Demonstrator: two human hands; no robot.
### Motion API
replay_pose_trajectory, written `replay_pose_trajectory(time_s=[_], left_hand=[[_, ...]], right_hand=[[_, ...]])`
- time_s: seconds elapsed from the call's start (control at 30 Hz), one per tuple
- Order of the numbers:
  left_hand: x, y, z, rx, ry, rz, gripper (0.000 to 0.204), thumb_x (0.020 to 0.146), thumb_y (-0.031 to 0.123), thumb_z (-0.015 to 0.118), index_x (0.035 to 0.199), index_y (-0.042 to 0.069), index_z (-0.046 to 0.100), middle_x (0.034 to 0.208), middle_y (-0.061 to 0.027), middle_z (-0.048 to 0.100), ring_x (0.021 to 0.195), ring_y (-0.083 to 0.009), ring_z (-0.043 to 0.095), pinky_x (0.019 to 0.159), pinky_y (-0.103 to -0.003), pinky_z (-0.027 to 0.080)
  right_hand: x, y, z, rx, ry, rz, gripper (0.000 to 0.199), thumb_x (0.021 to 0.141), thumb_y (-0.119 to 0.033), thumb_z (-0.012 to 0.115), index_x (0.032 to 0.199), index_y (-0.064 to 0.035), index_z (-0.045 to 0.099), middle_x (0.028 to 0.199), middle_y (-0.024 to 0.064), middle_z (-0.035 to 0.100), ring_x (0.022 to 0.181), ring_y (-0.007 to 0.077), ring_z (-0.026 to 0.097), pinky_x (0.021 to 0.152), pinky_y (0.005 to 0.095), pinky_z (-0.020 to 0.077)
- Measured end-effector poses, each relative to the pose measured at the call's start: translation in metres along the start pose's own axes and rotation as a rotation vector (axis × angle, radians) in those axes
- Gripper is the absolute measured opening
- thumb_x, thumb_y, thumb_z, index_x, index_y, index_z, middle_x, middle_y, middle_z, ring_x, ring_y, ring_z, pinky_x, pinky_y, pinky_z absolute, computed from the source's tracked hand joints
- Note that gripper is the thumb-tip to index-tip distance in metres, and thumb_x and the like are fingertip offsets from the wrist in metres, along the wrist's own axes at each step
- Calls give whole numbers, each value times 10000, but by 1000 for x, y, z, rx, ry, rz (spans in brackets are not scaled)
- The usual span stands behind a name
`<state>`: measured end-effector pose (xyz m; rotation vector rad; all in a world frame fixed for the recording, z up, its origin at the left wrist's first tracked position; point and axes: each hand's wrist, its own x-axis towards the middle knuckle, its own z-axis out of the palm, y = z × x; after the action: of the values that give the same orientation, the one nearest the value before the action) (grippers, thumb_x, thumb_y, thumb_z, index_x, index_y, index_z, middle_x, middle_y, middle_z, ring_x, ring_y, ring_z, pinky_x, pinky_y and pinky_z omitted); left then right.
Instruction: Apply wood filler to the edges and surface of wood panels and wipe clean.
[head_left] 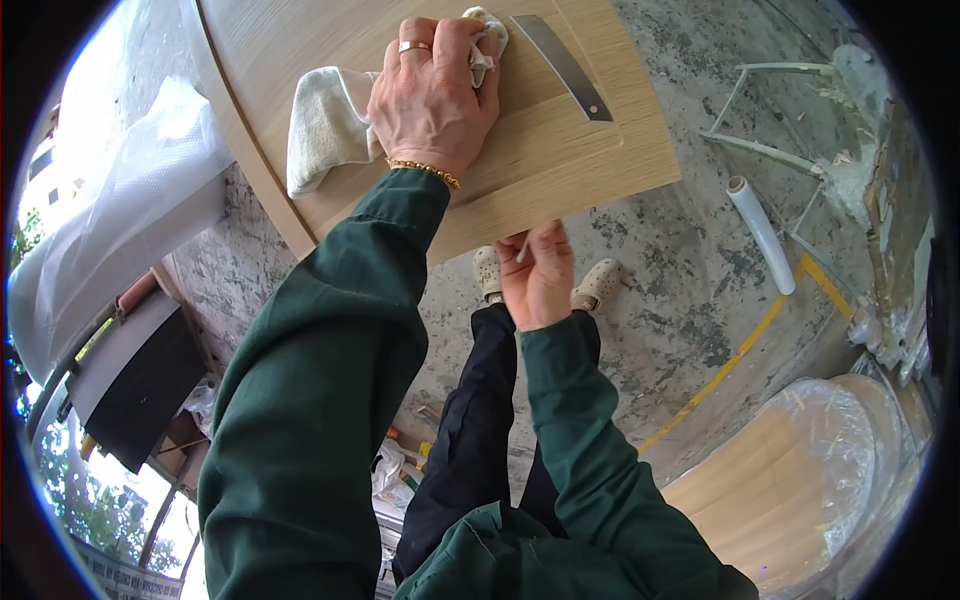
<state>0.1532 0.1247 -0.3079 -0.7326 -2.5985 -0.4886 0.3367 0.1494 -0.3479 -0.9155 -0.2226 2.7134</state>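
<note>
My left hand (432,105) rests on a light wood-grain panel (530,185), its fingers curled around a bunched cream cloth (330,125). One end of the cloth sticks out past the fingertips and the other spreads on the panel left of the wrist. To the right of this hand, a flat grey metal strip (563,70) with a hole at one end lies on the panel. Below the panel's near edge, my right hand (540,280) is closed with a thin white stick-like piece (523,250) between thumb and fingers. Its fingertips are partly hidden.
Bubble wrap (150,190) covers a bulky item at left, above a dark board (135,375). A clear film roll (760,235) lies on the worn concrete floor (660,300) at right, near a yellow line (715,380). A plastic-wrapped wooden panel (760,480) stands at lower right.
</note>
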Motion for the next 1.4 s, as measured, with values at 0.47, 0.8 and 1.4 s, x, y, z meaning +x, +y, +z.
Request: replay_pose_trajectory(time_s=[0.47,0.8,1.4], left_hand=[[9,13,-24,-157,-109,-18,168,853,176,538,1001,96,533,961,-117,528,864,-298,555,662,-395,454],[-123,53,-174,-968,-552,-531,177,752,107,715,903,37,656,754,-51,577,701,-156,553,634,-272,442],[-258,92,-243,-1358,-638,-1488,181,938,210,512,876,40,513,765,43,476,697,-17,411,612,-185,354]], right_hand=[[-85,13,-56,-263,200,120,283,886,-323,572,821,-49,548,714,35,544,650,136,549,651,287,492],[-144,-67,-40,-997,43,-135,427,737,-393,708,897,-34,540,835,36,496,723,124,495,683,249,403],[-213,-29,-4,-1336,-199,101,104,788,-68,676,778,-15,587,787,50,592,700,119,536,625,234,422]])
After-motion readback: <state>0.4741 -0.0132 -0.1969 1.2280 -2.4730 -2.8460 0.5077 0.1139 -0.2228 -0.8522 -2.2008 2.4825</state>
